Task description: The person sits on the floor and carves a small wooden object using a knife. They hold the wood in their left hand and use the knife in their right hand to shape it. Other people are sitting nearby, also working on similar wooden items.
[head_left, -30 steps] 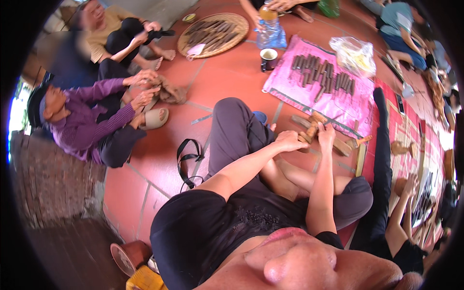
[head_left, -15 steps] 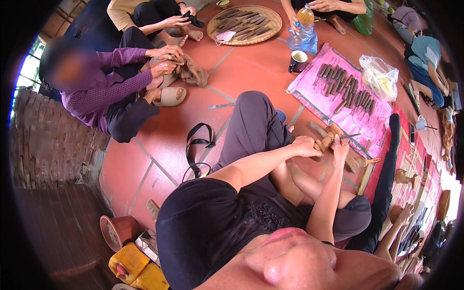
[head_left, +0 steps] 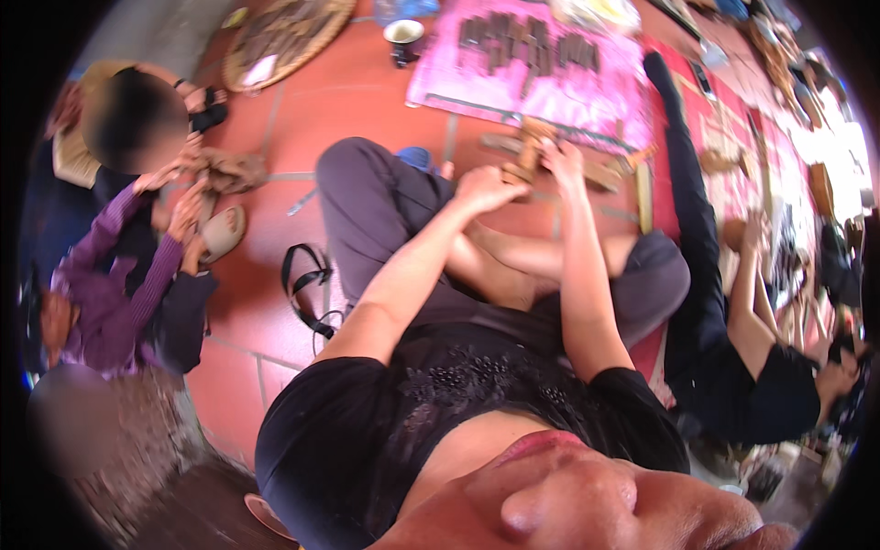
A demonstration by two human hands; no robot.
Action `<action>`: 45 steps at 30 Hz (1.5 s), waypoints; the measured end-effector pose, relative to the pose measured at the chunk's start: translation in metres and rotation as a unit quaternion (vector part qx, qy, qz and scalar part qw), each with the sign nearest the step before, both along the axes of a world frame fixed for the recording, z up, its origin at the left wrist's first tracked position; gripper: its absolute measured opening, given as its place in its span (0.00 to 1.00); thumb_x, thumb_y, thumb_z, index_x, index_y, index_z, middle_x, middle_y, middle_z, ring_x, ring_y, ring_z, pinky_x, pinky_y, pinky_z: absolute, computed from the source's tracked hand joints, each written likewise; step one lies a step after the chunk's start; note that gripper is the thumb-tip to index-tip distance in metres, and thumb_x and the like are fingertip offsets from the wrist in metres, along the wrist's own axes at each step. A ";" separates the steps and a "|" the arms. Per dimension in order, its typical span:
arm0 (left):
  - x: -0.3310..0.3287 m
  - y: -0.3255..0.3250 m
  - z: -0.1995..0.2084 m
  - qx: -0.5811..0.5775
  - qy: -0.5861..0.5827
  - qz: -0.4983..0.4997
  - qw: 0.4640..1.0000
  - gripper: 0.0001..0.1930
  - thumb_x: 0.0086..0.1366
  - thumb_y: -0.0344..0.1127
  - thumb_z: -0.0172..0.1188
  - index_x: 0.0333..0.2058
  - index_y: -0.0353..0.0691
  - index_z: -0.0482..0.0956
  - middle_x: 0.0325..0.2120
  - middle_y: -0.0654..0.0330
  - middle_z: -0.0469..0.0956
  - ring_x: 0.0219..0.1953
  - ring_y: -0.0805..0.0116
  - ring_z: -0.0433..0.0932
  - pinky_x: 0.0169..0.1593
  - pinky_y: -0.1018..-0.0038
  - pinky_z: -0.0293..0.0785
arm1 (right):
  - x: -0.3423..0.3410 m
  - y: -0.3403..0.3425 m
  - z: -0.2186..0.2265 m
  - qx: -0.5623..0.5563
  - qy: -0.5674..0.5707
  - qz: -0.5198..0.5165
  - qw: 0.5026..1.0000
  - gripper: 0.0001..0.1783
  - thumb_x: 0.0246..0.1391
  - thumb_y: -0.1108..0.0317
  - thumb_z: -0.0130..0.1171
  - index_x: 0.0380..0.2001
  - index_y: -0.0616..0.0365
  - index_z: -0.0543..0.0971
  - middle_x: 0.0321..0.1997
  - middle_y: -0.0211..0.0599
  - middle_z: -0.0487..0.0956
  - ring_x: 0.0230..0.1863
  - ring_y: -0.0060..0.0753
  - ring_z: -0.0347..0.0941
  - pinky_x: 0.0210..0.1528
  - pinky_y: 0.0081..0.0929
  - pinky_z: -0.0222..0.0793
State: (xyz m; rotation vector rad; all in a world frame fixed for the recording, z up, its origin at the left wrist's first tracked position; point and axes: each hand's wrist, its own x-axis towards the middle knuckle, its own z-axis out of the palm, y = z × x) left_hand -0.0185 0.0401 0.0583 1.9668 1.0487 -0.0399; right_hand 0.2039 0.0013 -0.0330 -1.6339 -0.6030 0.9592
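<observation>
My left hand (head_left: 491,191) is closed around the lower end of a brown wooden piece (head_left: 529,154). The piece stands tilted above the floor, just beyond my crossed legs. My right hand (head_left: 562,161) is closed with its fingertips against the right side of the wood. Blur hides whether a tool is in those fingers. Behind and beside the hands lie a wooden block (head_left: 600,176) and a grey-brown stick (head_left: 500,142). A small brush-like tool with an orange handle (head_left: 643,154) rests by the block.
Rows of dark brown sticks (head_left: 532,41) lie on a pink sheet (head_left: 440,78) ahead. A dark mug (head_left: 403,44) stands left of it, near a woven tray (head_left: 302,55). A black strap (head_left: 302,284) lies by my left knee. People sit at left and right.
The view has swung right, so the scene sits further left. The thin dark tool seen at my right hand no longer shows clearly. The wooden piece is now more upright.
</observation>
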 end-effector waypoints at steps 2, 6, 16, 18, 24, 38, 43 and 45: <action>0.007 0.000 -0.001 0.005 0.022 -0.012 1.000 0.30 0.56 0.69 0.63 0.48 0.56 0.87 0.44 0.53 0.87 0.50 0.51 0.84 0.55 0.58 0.78 | 0.003 -0.005 -0.002 -0.041 -0.136 0.038 0.989 0.17 0.62 0.59 0.68 0.42 0.63 0.85 0.33 0.29 0.83 0.34 0.22 0.75 0.39 0.27 0.72; 0.004 0.001 0.003 -0.011 0.029 -0.008 1.000 0.32 0.56 0.70 0.63 0.52 0.55 0.86 0.45 0.53 0.86 0.52 0.53 0.83 0.57 0.58 0.76 | -0.013 0.000 0.022 -0.082 -0.293 0.003 0.953 0.18 0.59 0.58 0.71 0.38 0.65 0.84 0.30 0.36 0.82 0.34 0.24 0.77 0.40 0.31 0.75; -0.001 0.003 0.001 -0.018 0.018 0.002 1.000 0.38 0.55 0.71 0.62 0.51 0.45 0.85 0.42 0.47 0.86 0.51 0.50 0.84 0.57 0.57 0.76 | -0.031 -0.005 0.051 -0.071 -0.192 0.057 0.977 0.17 0.56 0.57 0.71 0.36 0.62 0.85 0.31 0.42 0.85 0.36 0.32 0.81 0.44 0.36 0.74; 0.002 0.004 -0.001 -0.021 0.025 -0.004 0.999 0.38 0.55 0.71 0.62 0.52 0.44 0.85 0.42 0.46 0.86 0.50 0.50 0.84 0.57 0.57 0.76 | -0.028 -0.005 0.055 -0.071 -0.234 0.036 0.969 0.18 0.56 0.56 0.72 0.35 0.62 0.85 0.31 0.44 0.85 0.35 0.35 0.80 0.43 0.37 0.74; 0.009 0.002 0.001 -0.018 0.018 -0.007 1.000 0.35 0.58 0.65 0.64 0.55 0.45 0.83 0.44 0.50 0.87 0.50 0.56 0.84 0.58 0.63 0.75 | 0.002 0.003 0.002 -0.063 -0.153 -0.040 0.985 0.20 0.57 0.54 0.71 0.35 0.65 0.84 0.30 0.41 0.83 0.34 0.31 0.78 0.39 0.38 0.73; 0.004 0.003 -0.006 -0.010 0.013 0.005 1.000 0.37 0.57 0.66 0.64 0.53 0.40 0.83 0.44 0.48 0.86 0.51 0.54 0.84 0.57 0.62 0.75 | -0.008 0.002 0.003 -0.043 -0.122 0.006 0.992 0.22 0.57 0.52 0.70 0.35 0.65 0.84 0.34 0.54 0.85 0.39 0.52 0.82 0.45 0.41 0.74; 0.006 0.004 -0.010 -0.014 0.035 -0.002 0.999 0.36 0.57 0.65 0.64 0.53 0.40 0.83 0.45 0.49 0.86 0.51 0.54 0.84 0.58 0.62 0.75 | -0.019 0.002 0.033 -0.087 -0.289 -0.014 0.953 0.20 0.56 0.54 0.71 0.33 0.64 0.83 0.34 0.54 0.85 0.41 0.55 0.82 0.47 0.44 0.74; 0.003 0.002 -0.001 -0.014 0.026 0.007 1.000 0.35 0.58 0.65 0.64 0.53 0.42 0.84 0.44 0.49 0.86 0.51 0.53 0.84 0.57 0.62 0.75 | -0.016 0.005 0.025 -0.082 -0.251 -0.044 0.963 0.21 0.57 0.54 0.70 0.32 0.65 0.82 0.34 0.54 0.85 0.41 0.52 0.82 0.46 0.43 0.74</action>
